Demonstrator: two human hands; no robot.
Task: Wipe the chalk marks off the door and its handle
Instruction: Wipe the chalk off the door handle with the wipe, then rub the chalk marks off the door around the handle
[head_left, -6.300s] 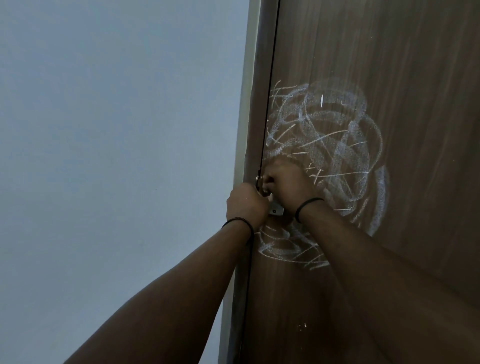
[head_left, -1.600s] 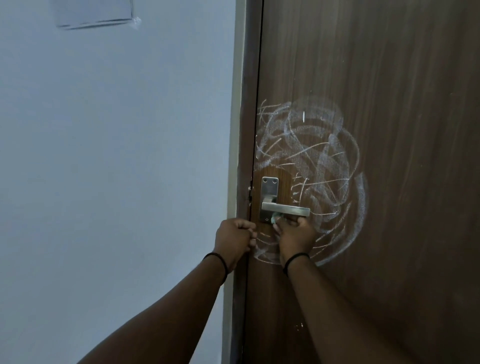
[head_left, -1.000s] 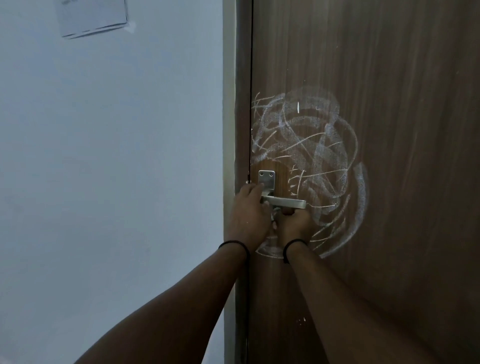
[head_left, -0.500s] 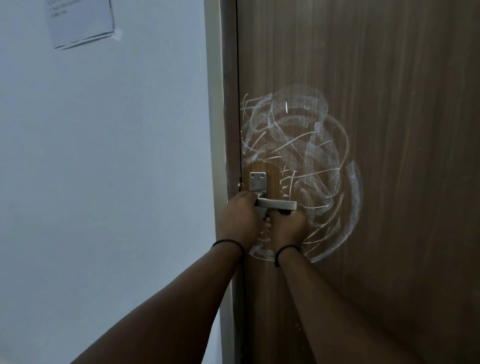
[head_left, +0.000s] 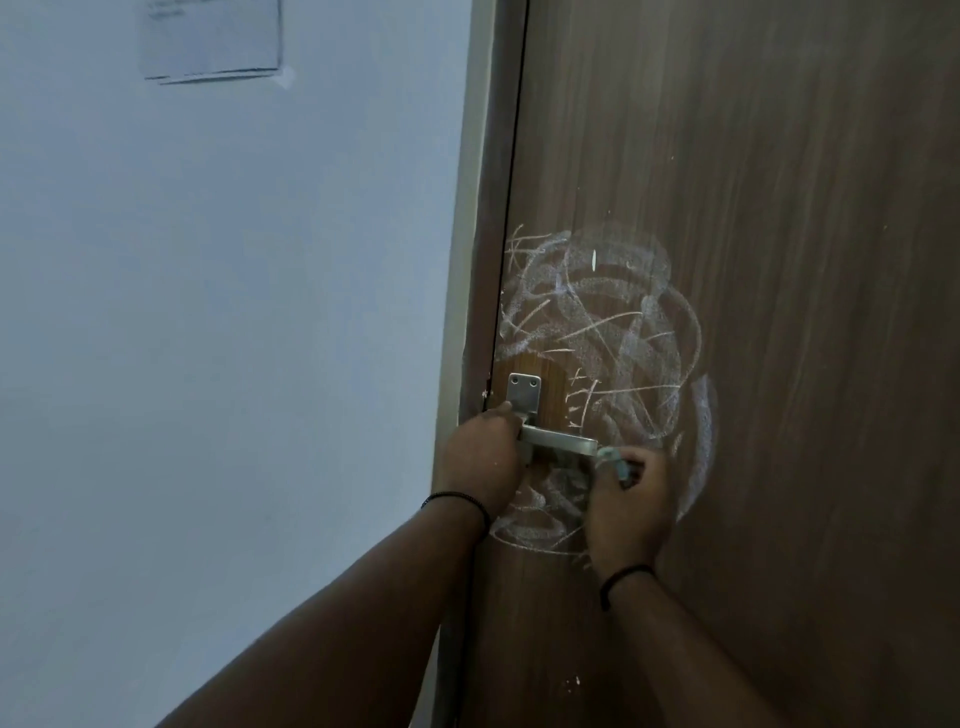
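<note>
Door (head_left: 779, 208) carried a big chalk scribble (head_left: 602, 332) around the metal handle (head_left: 558, 441), mostly unwiped. Left hand (head_left: 480, 457) gripped the handle's inner end; right hand (head_left: 626, 499) pinched a small pale wipe (head_left: 613, 460) at the lever tip. Handle step looked underway; next likely needs broad strokes over the scribble

The brown wood-grain door (head_left: 779, 260) stands shut, white chalk marks (head_left: 597, 322) scribbled in a broad tangle around its horizontal silver lever handle (head_left: 558, 440) near the left edge.
</note>
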